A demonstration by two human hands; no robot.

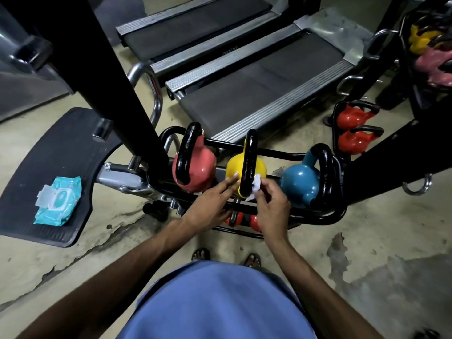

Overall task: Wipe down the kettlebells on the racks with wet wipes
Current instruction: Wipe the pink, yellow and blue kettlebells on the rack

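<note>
Three kettlebells stand on the top tier of a black tube rack (318, 217): a pink kettlebell (198, 170), a yellow kettlebell (233, 168) in the middle and a blue kettlebell (299, 179), each with a black handle. My right hand (270, 206) pinches a white wet wipe (255, 185) against the right side of the yellow kettlebell's handle. My left hand (208, 204) rests flat, fingers spread, on the yellow kettlebell's left side. Orange kettlebells (254, 222) on the lower tier are mostly hidden behind my hands.
A teal wet-wipe pack (58, 200) with its lid open lies on a black footplate (36, 172) at the left. Two treadmills (256, 94) stand behind the rack. Red kettlebells (354, 128) sit on another rack at the right. A black machine post (115, 69) rises at the left.
</note>
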